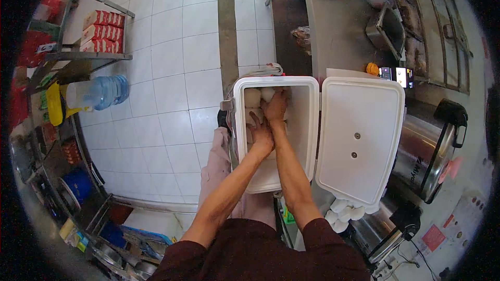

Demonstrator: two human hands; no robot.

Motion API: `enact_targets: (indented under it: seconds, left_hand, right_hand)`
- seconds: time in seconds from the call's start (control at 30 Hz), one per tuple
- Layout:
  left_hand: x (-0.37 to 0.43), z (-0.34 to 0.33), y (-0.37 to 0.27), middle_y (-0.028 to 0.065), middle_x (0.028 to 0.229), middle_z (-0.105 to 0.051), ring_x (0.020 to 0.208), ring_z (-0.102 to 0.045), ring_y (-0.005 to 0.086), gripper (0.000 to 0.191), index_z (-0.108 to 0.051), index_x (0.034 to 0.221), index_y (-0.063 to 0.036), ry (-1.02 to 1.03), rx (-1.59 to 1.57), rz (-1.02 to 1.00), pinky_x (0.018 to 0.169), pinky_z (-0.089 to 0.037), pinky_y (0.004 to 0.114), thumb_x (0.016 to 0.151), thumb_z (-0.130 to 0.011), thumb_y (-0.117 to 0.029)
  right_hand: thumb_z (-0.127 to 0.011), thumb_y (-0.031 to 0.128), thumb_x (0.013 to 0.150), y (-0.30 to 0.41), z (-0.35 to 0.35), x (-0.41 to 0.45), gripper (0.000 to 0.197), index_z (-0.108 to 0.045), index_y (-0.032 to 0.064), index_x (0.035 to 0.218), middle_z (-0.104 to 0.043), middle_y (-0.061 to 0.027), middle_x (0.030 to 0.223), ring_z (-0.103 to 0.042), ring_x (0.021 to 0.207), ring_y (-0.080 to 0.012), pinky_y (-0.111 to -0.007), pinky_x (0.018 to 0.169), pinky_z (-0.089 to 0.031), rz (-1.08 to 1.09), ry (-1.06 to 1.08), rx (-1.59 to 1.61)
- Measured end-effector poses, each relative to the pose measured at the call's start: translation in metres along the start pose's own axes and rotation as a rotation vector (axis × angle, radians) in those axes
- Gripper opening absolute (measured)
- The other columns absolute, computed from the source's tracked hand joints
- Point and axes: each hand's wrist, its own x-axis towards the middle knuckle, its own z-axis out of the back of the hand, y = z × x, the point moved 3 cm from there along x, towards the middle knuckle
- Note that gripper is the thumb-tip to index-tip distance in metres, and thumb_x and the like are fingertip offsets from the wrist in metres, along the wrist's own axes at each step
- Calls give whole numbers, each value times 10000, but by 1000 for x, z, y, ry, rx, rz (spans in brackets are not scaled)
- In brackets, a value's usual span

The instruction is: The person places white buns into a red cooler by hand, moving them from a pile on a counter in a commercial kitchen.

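Observation:
Before me stands a white insulated box (317, 132), its white lid (359, 117) swung back on the right. Pale rounded pieces that look like steamed buns (252, 97) lie inside along its left side. Both my hands reach down into the box. My left hand (258, 132) spreads its fingers over the pieces at the left; its palm side is hidden. Farther in, my right hand (276, 107) touches a whiter piece (267, 93) near the far wall. Its fingertips are partly hidden, and I cannot tell whether either hand grips anything.
A steel counter (336, 39) runs along the right, with a phone (396, 77) and a square metal pan (384, 33). Steel urns (422, 156) stand beyond the lid. At left are a metal shelf (90, 55), red-and-white packs (102, 33) and a water bottle (103, 93).

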Motion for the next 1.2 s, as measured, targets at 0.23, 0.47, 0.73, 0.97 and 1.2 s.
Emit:
enact_targets:
  seconds: [0.23, 0.47, 0.73, 0.97, 1.2]
  left_hand:
    - [4, 4, -8, 196, 1592, -133, 1400, -124, 558, 936, -168, 1539, -57, -55, 12, -47, 998, -290, 711, 815, -653, -401]
    - [73, -130, 83, 223, 1575, -181, 1381, -184, 567, 894, -211, 1524, -50, -437, 7, -236, 1026, -253, 716, 833, -637, -422]
    - [24, -25, 17, 166, 1522, -335, 1337, -263, 582, 774, -329, 1468, -50, -71, 50, -180, 1038, -286, 687, 840, -639, -379]
    - [5, -10, 8, 198, 1481, -366, 1346, -281, 542, 724, -353, 1442, -35, -101, 68, -262, 1044, -284, 677, 854, -631, -354]
    - [13, -14, 11, 188, 1349, -506, 1279, -422, 380, 535, -520, 1290, -40, -350, 19, -440, 1006, -365, 554, 793, -639, -198]
  right_hand:
    - [-812, 187, 647, -30, 2, -4, 610, -604, 34, 1200, -610, -207, 1186, -557, 1130, -402, -475, 966, -448, -31, 63, 191]
    - [-688, 153, 801, 51, 113, -76, 492, -576, 39, 1267, -621, -217, 1185, -606, 1079, -388, -448, 920, -502, -58, -176, 227]
    - [-707, 65, 799, -54, 324, -349, 212, -661, 33, 1003, -681, -103, 887, -670, 759, -221, -351, 673, -545, -943, -570, 111]
    - [-819, 228, 738, -156, 356, -297, 647, -493, -6, 1245, -588, -221, 1170, -601, 1072, -332, -419, 922, -483, -980, -798, -238]
    - [-672, 301, 846, -181, 345, -370, 627, -430, 41, 1363, -516, -168, 1306, -527, 1173, -311, -509, 939, -462, -920, -1109, 671]
